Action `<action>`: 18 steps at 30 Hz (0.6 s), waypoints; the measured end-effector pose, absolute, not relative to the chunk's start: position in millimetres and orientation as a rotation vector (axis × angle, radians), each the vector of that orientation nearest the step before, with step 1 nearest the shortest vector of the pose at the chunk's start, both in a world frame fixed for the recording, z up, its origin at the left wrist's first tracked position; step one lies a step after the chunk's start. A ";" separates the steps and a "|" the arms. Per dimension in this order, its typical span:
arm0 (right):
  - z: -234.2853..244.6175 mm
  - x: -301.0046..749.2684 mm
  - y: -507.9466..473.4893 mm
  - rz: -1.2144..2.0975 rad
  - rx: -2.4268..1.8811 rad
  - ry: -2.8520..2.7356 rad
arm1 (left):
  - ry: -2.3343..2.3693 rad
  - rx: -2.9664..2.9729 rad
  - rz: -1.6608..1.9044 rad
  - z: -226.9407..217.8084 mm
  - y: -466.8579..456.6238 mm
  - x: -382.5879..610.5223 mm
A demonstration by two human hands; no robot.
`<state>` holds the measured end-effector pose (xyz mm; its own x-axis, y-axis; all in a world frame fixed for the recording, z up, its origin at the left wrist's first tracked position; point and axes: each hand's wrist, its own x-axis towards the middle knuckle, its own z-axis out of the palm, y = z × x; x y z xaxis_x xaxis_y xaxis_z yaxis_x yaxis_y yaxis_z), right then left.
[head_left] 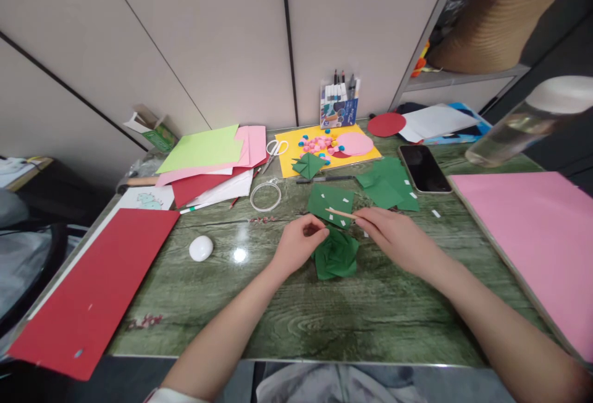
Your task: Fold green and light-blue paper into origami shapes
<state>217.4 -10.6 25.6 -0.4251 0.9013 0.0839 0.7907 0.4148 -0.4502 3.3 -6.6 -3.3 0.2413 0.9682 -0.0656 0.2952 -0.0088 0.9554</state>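
Observation:
My right hand (pixel 396 236) is closed round a thin wooden stick (pixel 341 212), its tip pointing left over a flat green paper square (pixel 319 200) dotted with small white bits. Below that square lies a folded green paper piece (pixel 336 258), shaped like a layered flower. My left hand (pixel 301 243) pinches at its upper left edge, thumb and forefinger together; the exact grip is partly hidden. Further back lies a pointed, folded green paper (pixel 309 165). More green sheets (pixel 386 183), with white bits on them, are to the right.
A phone (pixel 424 169) and a clear bottle (pixel 509 128) stand or lie at the right, near a pink board (pixel 532 236). Scissors (pixel 277 148), a tape roll (pixel 265 196), a white rounded object (pixel 201 248) and red card (pixel 97 285) are leftward. Yellow paper (pixel 290 137) bears pink balls.

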 end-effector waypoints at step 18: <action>23.7 214.9 -14.3 0.348 -1.386 -2.479 | 1.287 1.683 1.053 -7.1 -11.5 5.3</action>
